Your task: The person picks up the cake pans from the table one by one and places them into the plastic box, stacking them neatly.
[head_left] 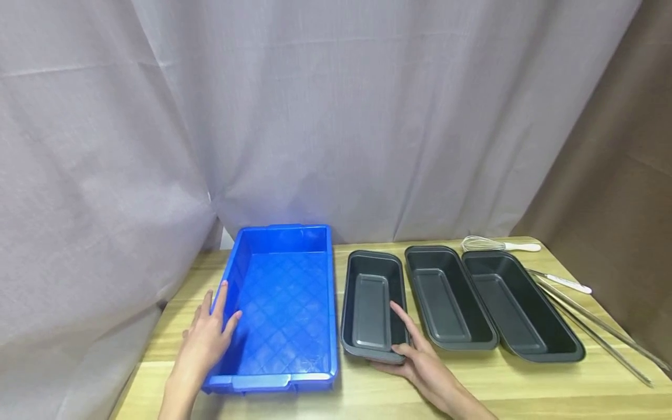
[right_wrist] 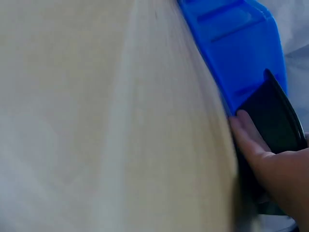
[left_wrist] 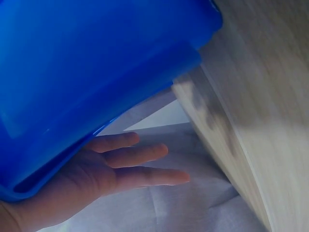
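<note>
My left hand (head_left: pixel 202 341) lies across the left rim of a blue plastic tray (head_left: pixel 286 382). Its thumb and index finger reach over the rim, and in the left wrist view the other fingers (left_wrist: pixel 140 157) extend straight along the tray's outer side. To the tray's right, my right hand (head_left: pixel 420 364) grips a dark loaf pan (head_left: pixel 371 309) by its near right corner. One finger reaches inside the pan, the thumb is at the rim, and other fingers go under the base. The right wrist view shows fingers against the pan's (right_wrist: pixel 270 116) underside.
Two more dark loaf pans (head_left: pixel 441 297) (head_left: pixel 511 312) stand side by side to the right. Behind them lies a whisk (head_left: pixel 501 245). A white-handled tool (head_left: pixel 567 283) and long metal rods (head_left: pixel 598 332) lie at the right edge of the wooden table (head_left: pixel 551 396). Grey curtains hang behind.
</note>
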The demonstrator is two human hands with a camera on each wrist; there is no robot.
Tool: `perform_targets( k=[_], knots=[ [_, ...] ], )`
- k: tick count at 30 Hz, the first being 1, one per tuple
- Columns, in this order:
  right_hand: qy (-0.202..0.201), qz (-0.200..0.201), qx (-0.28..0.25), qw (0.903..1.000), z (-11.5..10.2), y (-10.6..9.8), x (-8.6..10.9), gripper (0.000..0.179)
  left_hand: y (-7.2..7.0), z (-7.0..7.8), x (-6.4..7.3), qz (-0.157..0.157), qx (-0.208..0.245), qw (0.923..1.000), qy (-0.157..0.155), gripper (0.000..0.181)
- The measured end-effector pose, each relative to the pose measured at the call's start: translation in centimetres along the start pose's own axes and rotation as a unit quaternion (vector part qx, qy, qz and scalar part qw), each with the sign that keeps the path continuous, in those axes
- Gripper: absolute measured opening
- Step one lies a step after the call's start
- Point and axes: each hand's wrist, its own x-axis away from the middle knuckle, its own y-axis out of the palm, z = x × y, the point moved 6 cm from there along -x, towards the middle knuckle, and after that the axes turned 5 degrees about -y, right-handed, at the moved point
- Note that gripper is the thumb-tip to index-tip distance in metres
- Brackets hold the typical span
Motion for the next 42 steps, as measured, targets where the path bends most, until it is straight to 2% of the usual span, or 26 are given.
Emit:
perform_targets(
  k=[5, 9, 13, 17, 20, 23, 30, 38, 42],
  knots=[
    [-0.011, 0.011, 0.103, 0.9945, -2.5, 0.3, 0.1, 0.087, -0.1, 0.1, -0.1, 0.001, 0.004, 1.0000, 0.001, 0.075],
    [-0.017, -0.027, 0.124, 0.9918, -4.5, 1.3, 0.1, 0.090, -0.1, 0.1, -0.1, 0.002, 0.004, 1.0000, -0.001, 0.076],
    [-0.023, -0.048, 0.118, 0.9916, -6.1, 2.4, -0.3, 0.092, 0.0, 0.0, -0.1, -0.004, 0.006, 1.0000, -0.006, 0.078],
    [-0.032, -0.050, 0.111, 0.9921, -7.5, 3.6, -1.1, 0.093, 0.1, -0.2, -0.2, -0.029, 0.017, 0.9992, -0.020, 0.079],
    [-0.029, -0.051, 0.104, 0.9929, -8.0, 4.9, -1.6, 0.096, 0.3, -0.4, -0.3, -0.049, 0.021, 0.9982, -0.028, 0.080],
    [-0.025, -0.060, 0.098, 0.9931, -8.3, 6.4, -2.3, 0.101, 0.4, -0.5, -0.4, -0.054, 0.016, 0.9981, -0.027, 0.080],
    [0.003, -0.078, 0.064, 0.9949, -8.1, 9.8, -4.1, 0.106, 0.3, -0.4, -0.2, -0.051, 0.026, 0.9981, -0.022, 0.077],
    [0.025, -0.130, -0.014, 0.9910, -6.8, 12.5, -6.4, 0.108, 0.2, -0.4, -0.1, -0.051, 0.029, 0.9981, -0.018, 0.075],
    [0.041, -0.134, -0.024, 0.9898, -6.1, 13.6, -7.4, 0.111, 0.2, -0.4, -0.2, -0.051, 0.031, 0.9980, -0.021, 0.075]
  ],
)
